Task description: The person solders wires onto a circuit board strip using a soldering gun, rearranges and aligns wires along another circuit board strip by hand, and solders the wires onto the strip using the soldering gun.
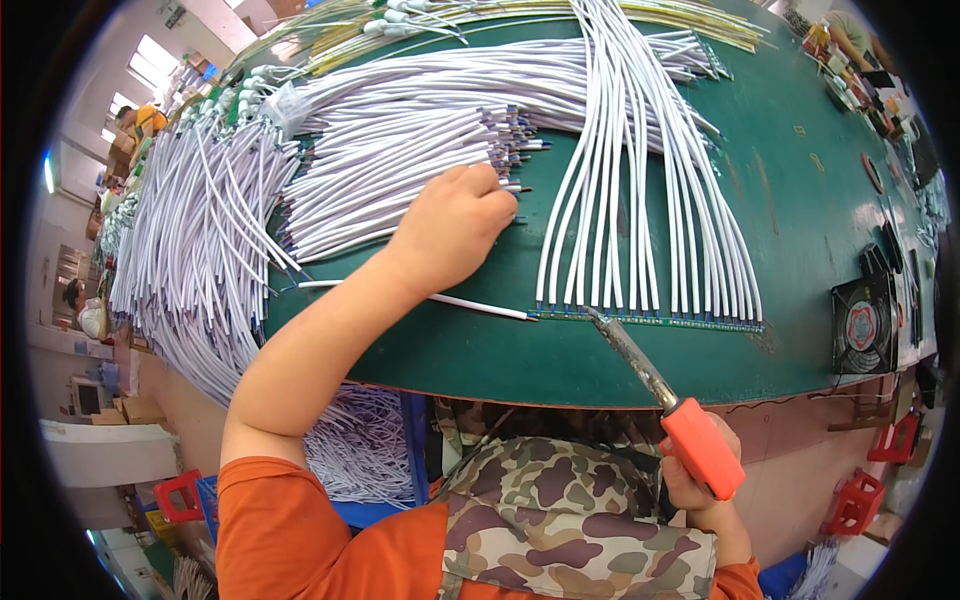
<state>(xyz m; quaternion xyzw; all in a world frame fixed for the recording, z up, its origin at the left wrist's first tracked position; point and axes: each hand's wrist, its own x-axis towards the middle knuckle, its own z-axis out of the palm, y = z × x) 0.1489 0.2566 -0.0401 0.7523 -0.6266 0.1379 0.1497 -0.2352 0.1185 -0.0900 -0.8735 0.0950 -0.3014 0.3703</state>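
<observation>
My left hand (455,225) reaches over a pile of short white cables (385,165), its fingers curled closed beside their stripped ends. Whatever those fingers may grip is hidden. In my right hand (686,488) is a soldering iron (703,447) with a red handle. Its metal tip points up and left, at the narrow green circuit strip (690,322) near the table's front edge. A row of white cables (605,215) with blue wire ends runs from this strip toward the back. One single white cable (480,305) lies under my left forearm, its end at the strip's left end.
More white cables (190,230) hang over the table's left side. Long white bundles (450,75) and yellowish strips (700,20) lie at the back. A small black fan (862,325) stands at the right edge. Below is a blue bin (415,440) of cables. Other people work farther off.
</observation>
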